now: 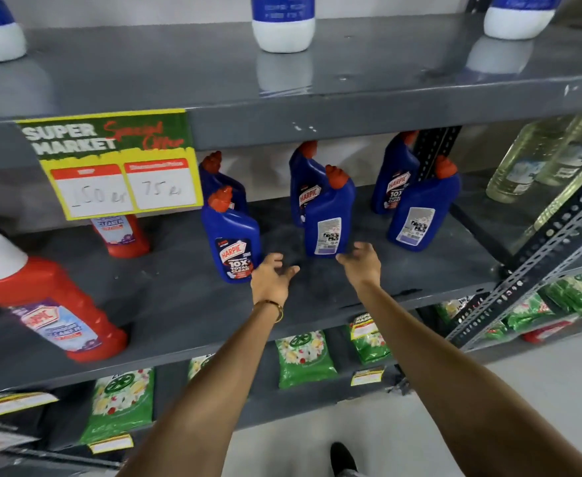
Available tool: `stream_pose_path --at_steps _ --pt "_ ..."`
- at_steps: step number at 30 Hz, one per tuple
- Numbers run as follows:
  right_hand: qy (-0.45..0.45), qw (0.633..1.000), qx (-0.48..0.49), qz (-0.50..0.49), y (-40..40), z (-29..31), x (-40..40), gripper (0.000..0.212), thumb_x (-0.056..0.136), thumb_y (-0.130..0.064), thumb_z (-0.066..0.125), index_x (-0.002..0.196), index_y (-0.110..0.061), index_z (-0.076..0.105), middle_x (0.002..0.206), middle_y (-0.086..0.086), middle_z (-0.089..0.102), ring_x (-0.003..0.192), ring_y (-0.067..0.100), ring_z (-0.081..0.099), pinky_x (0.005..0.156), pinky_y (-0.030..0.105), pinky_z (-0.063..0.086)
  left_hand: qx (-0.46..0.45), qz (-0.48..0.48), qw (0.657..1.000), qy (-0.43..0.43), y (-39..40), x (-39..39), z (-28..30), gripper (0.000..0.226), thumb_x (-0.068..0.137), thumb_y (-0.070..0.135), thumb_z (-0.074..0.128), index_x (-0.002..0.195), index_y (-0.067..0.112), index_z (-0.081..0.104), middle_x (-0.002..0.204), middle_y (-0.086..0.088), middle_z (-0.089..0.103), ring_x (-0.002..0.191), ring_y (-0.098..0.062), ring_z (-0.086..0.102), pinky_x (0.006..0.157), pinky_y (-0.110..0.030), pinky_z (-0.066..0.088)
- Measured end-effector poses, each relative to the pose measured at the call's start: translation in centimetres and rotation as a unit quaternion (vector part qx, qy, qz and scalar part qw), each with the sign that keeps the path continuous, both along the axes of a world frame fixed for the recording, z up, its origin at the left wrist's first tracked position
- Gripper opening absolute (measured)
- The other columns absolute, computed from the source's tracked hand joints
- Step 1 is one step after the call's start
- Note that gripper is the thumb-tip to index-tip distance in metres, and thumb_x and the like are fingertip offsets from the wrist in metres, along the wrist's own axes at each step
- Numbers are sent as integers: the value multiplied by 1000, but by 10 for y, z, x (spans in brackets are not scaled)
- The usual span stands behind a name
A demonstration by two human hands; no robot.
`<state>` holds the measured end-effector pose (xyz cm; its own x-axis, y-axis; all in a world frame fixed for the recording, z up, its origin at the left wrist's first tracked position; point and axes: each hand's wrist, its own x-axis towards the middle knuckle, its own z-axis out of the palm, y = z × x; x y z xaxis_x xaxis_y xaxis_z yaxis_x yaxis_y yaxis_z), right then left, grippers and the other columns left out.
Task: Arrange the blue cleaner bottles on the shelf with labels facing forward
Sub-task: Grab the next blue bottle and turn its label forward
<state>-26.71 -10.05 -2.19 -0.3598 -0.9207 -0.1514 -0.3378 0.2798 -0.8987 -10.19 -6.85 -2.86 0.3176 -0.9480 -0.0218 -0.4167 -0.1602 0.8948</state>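
Several blue cleaner bottles with red caps stand on the grey middle shelf (pixel 186 297). The front left bottle (pixel 231 237) shows its front label. The front middle bottle (pixel 329 215) and the front right bottle (pixel 422 210) show their white back labels. Three more stand behind: one at the back left (pixel 219 182), one at the back middle (pixel 305 185) and one at the back right (pixel 395 177), the last two with front labels showing. My left hand (pixel 271 277) is open beside the front left bottle. My right hand (pixel 361 261) is open at the base of the front middle bottle, holding nothing.
Red cleaner bottles (pixel 47 304) stand at the left of the same shelf. A yellow and green price sign (pixel 117 163) hangs from the upper shelf edge. White and blue bottles (pixel 282 22) sit above. Green packets (pixel 303 359) lie below. A slotted metal upright (pixel 537 249) is at the right.
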Motion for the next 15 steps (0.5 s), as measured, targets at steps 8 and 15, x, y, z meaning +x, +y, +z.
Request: stream_pose_path --at_steps 8,15 --pt "-88 974 -25 206 -50 12 -39 57 69 -1 76 120 1 51 123 21 60 111 34 59 93 44 51 51 -96 992 67 -64 -38 15 79 60 1 80 129 5 43 130 -15 56 119 -28 53 99 -37 45" --pt "-102 950 -49 291 -70 9 -49 37 73 1 72 109 0 60 115 20 65 97 23 64 69 13 53 41 -80 995 46 -80 -46 11 68 55 0 83 117 2 54 119 -18 63 105 -27 60 87 -33 49"
